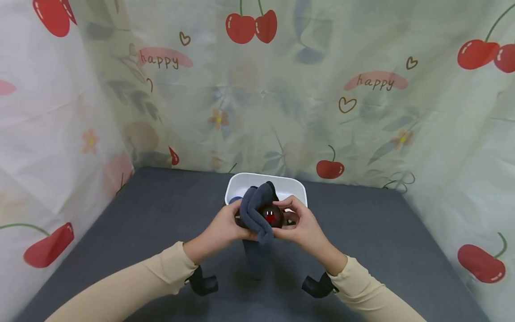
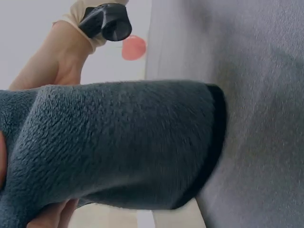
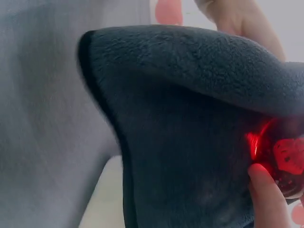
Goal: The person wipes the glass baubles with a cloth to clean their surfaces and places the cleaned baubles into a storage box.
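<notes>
A blue-grey plush cloth [image 1: 251, 210] with a dark edge is folded over part of a dark, glossy round object [image 1: 273, 216] that shows red inside. My left hand [image 1: 225, 226] grips the cloth from the left, and one end hangs down below. From the right, my right hand [image 1: 299, 223] holds the round object between thumb and fingers. In the right wrist view a red glow shines from the object [image 3: 289, 156] beside a fingertip. The cloth [image 2: 118, 137] fills much of the left wrist view and hides most of the left hand there.
Just behind the hands a white tub [image 1: 295, 185] stands on the dark grey table [image 1: 185, 201], with a blue thing [image 1: 235, 199] partly visible at its left. A patterned curtain [image 1: 261, 89] encloses the back and sides. Black mounts [image 1: 203, 284] sit on both wrists.
</notes>
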{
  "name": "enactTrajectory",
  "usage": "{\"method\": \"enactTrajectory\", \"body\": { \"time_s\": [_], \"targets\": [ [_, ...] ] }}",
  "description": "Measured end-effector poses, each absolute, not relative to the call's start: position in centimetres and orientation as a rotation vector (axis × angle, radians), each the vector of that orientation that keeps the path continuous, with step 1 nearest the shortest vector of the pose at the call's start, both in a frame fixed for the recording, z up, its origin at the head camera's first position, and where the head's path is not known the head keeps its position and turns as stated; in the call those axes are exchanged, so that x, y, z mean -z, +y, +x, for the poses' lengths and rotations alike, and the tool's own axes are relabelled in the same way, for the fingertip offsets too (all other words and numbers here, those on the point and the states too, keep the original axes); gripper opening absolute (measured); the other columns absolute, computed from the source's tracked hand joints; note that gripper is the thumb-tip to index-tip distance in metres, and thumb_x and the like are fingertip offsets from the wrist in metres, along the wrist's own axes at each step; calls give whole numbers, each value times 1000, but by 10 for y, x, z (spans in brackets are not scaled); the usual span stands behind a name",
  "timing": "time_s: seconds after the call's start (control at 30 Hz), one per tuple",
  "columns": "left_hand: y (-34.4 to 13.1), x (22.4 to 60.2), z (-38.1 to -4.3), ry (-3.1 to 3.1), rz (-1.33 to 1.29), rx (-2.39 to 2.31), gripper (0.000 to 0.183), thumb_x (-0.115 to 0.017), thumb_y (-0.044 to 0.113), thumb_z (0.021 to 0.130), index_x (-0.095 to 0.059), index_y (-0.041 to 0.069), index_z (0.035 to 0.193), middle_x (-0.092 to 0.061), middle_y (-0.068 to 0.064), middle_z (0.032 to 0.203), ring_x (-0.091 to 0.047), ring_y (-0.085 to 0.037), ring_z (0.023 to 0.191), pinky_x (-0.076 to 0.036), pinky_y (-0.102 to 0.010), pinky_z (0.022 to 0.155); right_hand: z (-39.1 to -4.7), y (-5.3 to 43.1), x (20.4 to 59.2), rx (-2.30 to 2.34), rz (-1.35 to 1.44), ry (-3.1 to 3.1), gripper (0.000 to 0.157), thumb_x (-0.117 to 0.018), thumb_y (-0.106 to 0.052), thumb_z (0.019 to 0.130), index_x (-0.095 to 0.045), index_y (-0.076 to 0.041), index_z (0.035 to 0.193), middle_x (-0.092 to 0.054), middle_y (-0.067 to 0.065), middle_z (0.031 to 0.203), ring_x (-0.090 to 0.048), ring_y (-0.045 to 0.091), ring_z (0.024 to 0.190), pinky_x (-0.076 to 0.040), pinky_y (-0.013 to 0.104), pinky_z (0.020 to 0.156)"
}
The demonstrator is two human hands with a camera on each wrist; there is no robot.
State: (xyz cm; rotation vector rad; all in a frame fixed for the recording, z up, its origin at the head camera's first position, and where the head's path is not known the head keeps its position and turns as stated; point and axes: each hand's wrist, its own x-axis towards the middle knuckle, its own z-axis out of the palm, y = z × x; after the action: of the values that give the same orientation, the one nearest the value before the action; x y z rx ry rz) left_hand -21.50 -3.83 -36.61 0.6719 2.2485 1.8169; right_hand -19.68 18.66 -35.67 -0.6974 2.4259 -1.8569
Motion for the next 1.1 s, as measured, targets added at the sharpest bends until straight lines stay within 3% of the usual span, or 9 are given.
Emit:
{"method": "enactTrajectory", "body": {
  "time_s": [0.1, 0.27, 0.33, 0.57, 0.67, 0.83, 1.1],
  "targets": [
    [-39, 365, -215, 2291, 673, -1842, 49, -85, 11, 72, -64, 8, 116, -67, -9, 113, -65, -21, 98, -56, -34, 81, -198, 187, 356, 1829, -705, 2446, 51, -81, -3, 76, -52, -6, 117, -53, 16, 129, -65, 20, 96, -58, 30, 78],
    [-43, 363, -217, 2267, 637, -1893, 36, -81, 4, 75, -68, 1, 108, -70, -12, 107, -65, -17, 94, -55, -32, 80, -205, 195, 353, 1579, -979, 2708, 69, -88, -13, 69, -58, -15, 131, -61, 4, 126, -61, 15, 108, -55, 30, 87],
    [-44, 362, -217, 2208, 617, -1898, 39, -80, 4, 76, -66, -1, 113, -68, -13, 111, -64, -17, 96, -55, -32, 82, -207, 198, 352, 1509, -1135, 2773, 71, -89, -14, 67, -60, -14, 131, -63, 3, 125, -60, 13, 109, -55, 30, 86],
    [-43, 359, -216, 2113, 632, -1796, 62, -83, 12, 75, -56, 2, 129, -61, -13, 121, -60, -21, 102, -53, -37, 88, -210, 196, 359, 1421, -1636, 2777, 60, -85, 5, 66, -61, -5, 120, -59, 13, 123, -57, 19, 115, -54, 26, 88],
    [-41, 358, -216, 2150, 616, -1851, 55, -84, 11, 74, -61, 2, 123, -65, -12, 117, -62, -20, 100, -54, -36, 86, -210, 194, 357, 1356, -1694, 2841, 63, -84, 7, 65, -59, -6, 122, -58, 12, 124, -57, 20, 115, -51, 24, 93],
    [-44, 359, -217, 2095, 586, -1994, 42, -79, 3, 78, -65, -4, 117, -69, -14, 111, -65, -17, 96, -56, -33, 82, -207, 194, 350, 1101, -1675, 3104, 70, -89, -4, 63, -62, -12, 127, -61, 6, 123, -57, 20, 115, -44, 18, 100],
    [-43, 358, -215, 2108, 627, -1853, 53, -82, 11, 76, -60, -1, 123, -66, -14, 115, -64, -18, 96, -54, -33, 85, -207, 192, 354, 1137, -1774, 2991, 61, -82, 6, 68, -61, -10, 123, -59, 8, 126, -57, 22, 117, -44, 17, 100]
  ]
}}
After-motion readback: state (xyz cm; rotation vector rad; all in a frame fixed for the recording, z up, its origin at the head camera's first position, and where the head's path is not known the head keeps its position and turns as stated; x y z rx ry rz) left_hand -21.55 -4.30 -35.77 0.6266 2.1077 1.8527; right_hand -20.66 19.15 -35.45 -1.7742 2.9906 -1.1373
